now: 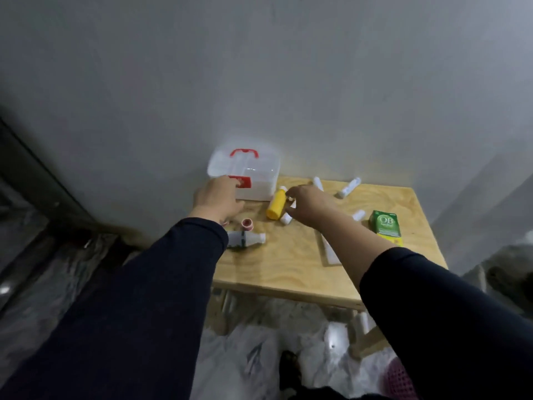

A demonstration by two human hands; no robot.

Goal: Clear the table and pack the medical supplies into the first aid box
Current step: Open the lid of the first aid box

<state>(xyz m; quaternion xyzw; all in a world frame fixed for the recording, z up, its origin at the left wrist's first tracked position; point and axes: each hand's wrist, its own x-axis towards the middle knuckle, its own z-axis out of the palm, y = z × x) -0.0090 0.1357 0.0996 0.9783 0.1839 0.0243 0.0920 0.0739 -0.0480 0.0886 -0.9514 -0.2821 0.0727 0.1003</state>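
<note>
The left hand (217, 197) reaches forward with its fingers (235, 183) stretched loosely apart, the tips up against the red latch on the front of the first aid box (245, 171); nothing is held in it. The right hand (310, 206) hangs over the middle of the counter (288, 264) with its fingers (291, 193) curled down close to the neck of a yellow bottle (277, 204). From here I cannot tell whether they grip it or only touch it.

The box is milky, half-clear plastic with rounded corners, a red carry handle on its lid and a red patch on the front. Its lid is down, and it sits at the counter's far left corner against the grey wall.

The yellow bottle lies on its side just right of the box, smooth and cylindrical with a white cap. A small white bottle (285, 217) lies beside it, partly under the right hand. Nearer the left sleeve, a white bottle with a dark label (245, 239) lies on its side, and a little pink roll of tape (247, 224) stands just behind it. Two white tubes (349, 187) lie toward the far edge, well apart from the box. A green carton (386, 225) rests near the right edge, with a yellow one under it. A flat, clear packet (330, 251) lies partly beneath the right forearm.

The counter is pale plywood with a wavy grain. Both sleeves are dark and soft-looking. Crumpled plastic sheeting (253, 356) covers the floor below.
</note>
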